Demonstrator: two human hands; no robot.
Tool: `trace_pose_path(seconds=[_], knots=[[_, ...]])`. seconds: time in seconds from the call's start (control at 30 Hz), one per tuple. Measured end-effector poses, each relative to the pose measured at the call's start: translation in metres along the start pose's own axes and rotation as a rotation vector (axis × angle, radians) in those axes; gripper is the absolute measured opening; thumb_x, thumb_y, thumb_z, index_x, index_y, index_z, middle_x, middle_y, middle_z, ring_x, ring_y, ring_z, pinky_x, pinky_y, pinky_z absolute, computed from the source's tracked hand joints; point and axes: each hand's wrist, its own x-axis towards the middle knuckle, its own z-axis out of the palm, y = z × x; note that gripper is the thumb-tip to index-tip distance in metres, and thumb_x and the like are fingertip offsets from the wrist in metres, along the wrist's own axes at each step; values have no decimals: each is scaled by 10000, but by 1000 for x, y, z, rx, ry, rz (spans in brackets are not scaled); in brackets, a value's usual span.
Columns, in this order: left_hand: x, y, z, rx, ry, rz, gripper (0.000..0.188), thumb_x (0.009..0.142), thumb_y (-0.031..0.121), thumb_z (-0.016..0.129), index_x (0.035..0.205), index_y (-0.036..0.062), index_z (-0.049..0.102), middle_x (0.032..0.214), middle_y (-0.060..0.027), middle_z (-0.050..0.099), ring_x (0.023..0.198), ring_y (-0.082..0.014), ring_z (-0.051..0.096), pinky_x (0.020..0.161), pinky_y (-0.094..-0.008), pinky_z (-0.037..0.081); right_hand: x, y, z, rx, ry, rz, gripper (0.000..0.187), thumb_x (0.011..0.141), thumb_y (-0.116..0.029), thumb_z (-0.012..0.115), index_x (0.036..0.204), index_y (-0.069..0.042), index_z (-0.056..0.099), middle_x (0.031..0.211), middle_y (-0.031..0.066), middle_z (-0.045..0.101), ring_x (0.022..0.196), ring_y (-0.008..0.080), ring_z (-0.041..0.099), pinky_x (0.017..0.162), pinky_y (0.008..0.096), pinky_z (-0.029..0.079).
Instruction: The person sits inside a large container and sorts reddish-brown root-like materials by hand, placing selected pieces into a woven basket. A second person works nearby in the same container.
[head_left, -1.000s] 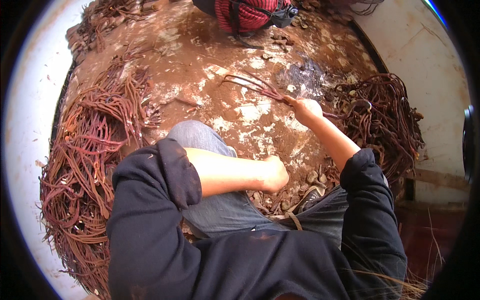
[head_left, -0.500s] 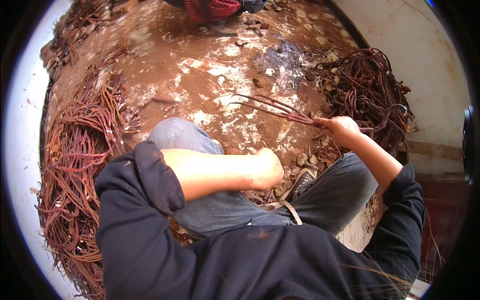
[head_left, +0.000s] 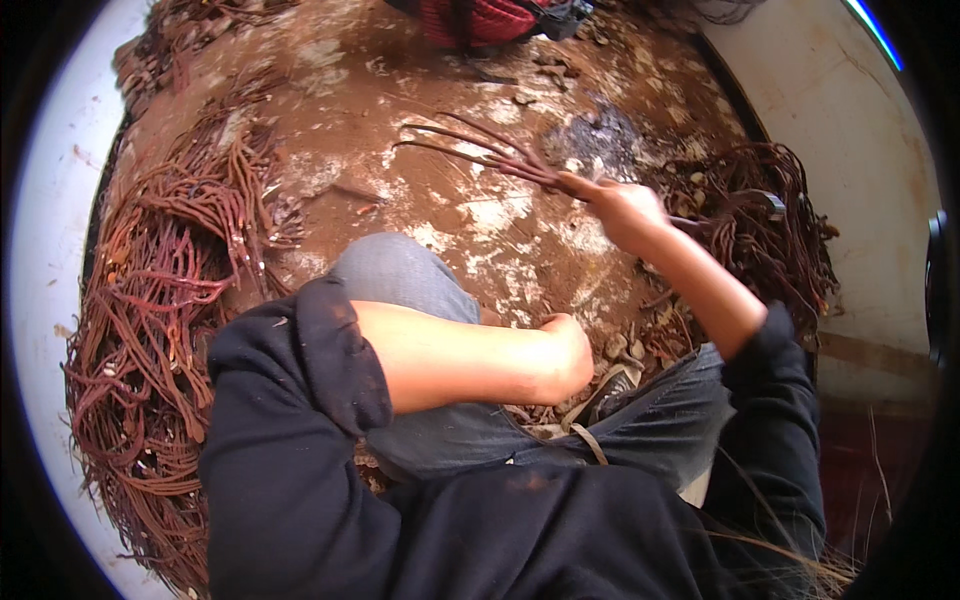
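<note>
The right hand (head_left: 628, 215) is clamped around a few roots (head_left: 510, 160), whose thin ends fan out past the fist, up and to the left, above the dirty floor (head_left: 330, 110). The left hand (head_left: 568, 358) is bent inward over the lap, well apart from the other and below those roots; its fingers are hidden, so I can't tell whether it grips anything. Just beyond the right hand sits a dark pile (head_left: 770, 235); a larger, redder heap (head_left: 150, 340) lies past the left knee (head_left: 390, 265).

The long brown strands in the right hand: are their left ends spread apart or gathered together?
Spread: left of the right hand, the brown strands fan out, floor showing between tips.
</note>
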Motion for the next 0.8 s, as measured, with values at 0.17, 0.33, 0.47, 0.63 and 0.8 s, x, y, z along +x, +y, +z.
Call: trace_pose_path(seconds=[0.17, 0.33, 0.47, 0.63, 0.8], knots=[[-3, -5, -6, 15, -26, -56, 213, 726, 176, 654, 892, 54, 710, 913, -84, 698, 852, -247, 658, 660, -419, 524, 113, -75, 50, 28, 28, -43, 670, 867, -19, 438, 1421, -365, 290, 936, 126, 650, 802, 257, 662, 637, 377, 537], [-5, -8, 0, 8, -188, -68, 364, 759, 238, 645, 1072, 51, 659, 1116, -136, 636, 1011, -293, 599, 844, -494, 460, 129, -90, 70, 117, -117, -56, 654, 859, -45, 445, 1410, -373, 313, 928, 124, 656, 818, 265, 658, 666, 395, 522], [-4, -10, 5, 48, -124, -51, 351, 757, 237, 650, 1048, 42, 668, 1088, -132, 649, 992, -287, 611, 829, -495, 468, 97, -60, 71, 42, -106, -69, 691, 836, -33, 472, 1402, -399, 319, 858, 128, 654, 750, 270, 654, 614, 403, 505], [-3, -7, 1, 32, -116, 0, 312, 753, 222, 656, 1011, 48, 684, 1027, -110, 673, 948, -274, 632, 806, -476, 482, 30, -24, 44, -73, -268, -81, 657, 859, -50, 467, 1435, -305, 282, 848, 113, 657, 767, 247, 660, 630, 388, 513], [-4, -1, -8, 2, -119, 13, 245, 709, 176, 690, 928, 68, 710, 931, -73, 699, 837, -228, 664, 636, -389, 524, -43, 26, 32, -35, -329, -79, 654, 836, -28, 503, 1421, -266, 334, 825, 138, 643, 731, 273, 644, 615, 407, 498]])
